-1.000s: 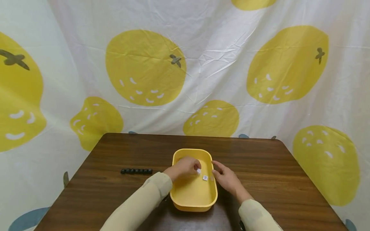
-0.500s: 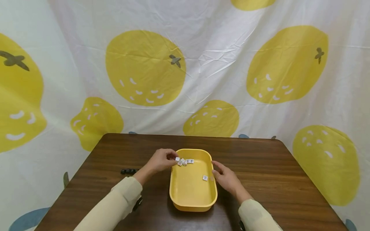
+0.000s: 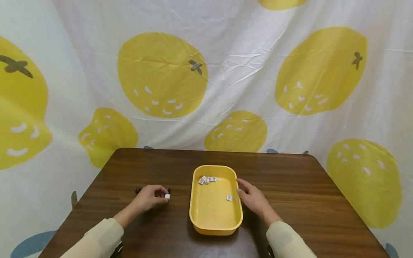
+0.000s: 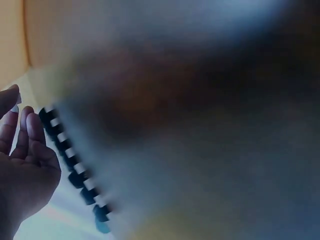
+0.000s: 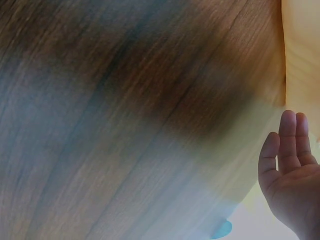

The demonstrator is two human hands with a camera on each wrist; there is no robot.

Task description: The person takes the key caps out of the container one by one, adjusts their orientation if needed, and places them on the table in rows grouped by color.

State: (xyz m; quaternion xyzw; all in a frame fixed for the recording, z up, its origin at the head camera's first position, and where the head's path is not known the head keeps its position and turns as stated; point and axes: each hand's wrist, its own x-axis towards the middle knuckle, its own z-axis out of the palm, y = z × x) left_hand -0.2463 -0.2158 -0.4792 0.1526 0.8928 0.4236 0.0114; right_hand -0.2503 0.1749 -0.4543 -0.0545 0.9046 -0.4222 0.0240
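In the head view my left hand (image 3: 150,197) pinches a small white block (image 3: 167,196) between thumb and fingers, left of the yellow basin (image 3: 216,232). Directly behind that hand lies a row of small black blocks (image 3: 138,190), mostly covered by it; the left wrist view shows the row (image 4: 77,180) along the hand's side. My right hand (image 3: 255,200) touches the basin's right rim with straight, relaxed fingers. Inside the basin, several white blocks (image 3: 207,180) with dark print cluster at the far left, and a single white block (image 3: 229,197) lies near the right wall.
The basin stands on a dark brown wooden table (image 3: 290,186). A white curtain (image 3: 238,71) printed with large yellow lemons hangs behind the table's far edge.
My left hand has picked a white block from the basin and carried it left over the rim to the black row. The right hand has stayed at the basin's right rim.
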